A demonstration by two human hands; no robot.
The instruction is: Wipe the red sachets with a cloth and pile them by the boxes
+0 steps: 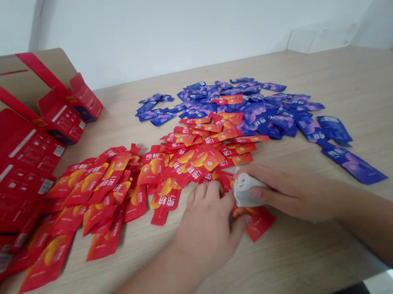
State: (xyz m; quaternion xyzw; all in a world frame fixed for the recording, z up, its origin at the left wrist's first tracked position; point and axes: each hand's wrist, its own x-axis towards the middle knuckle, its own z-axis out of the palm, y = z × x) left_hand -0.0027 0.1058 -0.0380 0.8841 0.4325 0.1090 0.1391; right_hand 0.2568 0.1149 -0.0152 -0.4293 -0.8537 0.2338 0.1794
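My right hand [296, 191] is closed around a wadded white cloth or tissue [247, 191], pinched between thumb and fingers. The wad presses against a red sachet [259, 224] near the table's front. Close beside it, my left hand [207, 227] has its fingers curled and its thumb on that same sachet, gripping its left side. Part of the sachet is hidden under both hands and the wad. Just beyond my fingers lies a loose heap of red sachets [191, 162] with orange fruit pictures and white lettering.
Blue-purple sachets [258, 112] are heaped behind and to the right, with one red sachet [228, 99] among them. More red sachets [94, 188] spread leftward. Open red boxes [4, 182] stand in a row at the left. A white wall [199, 22] borders the wooden table [370, 89].
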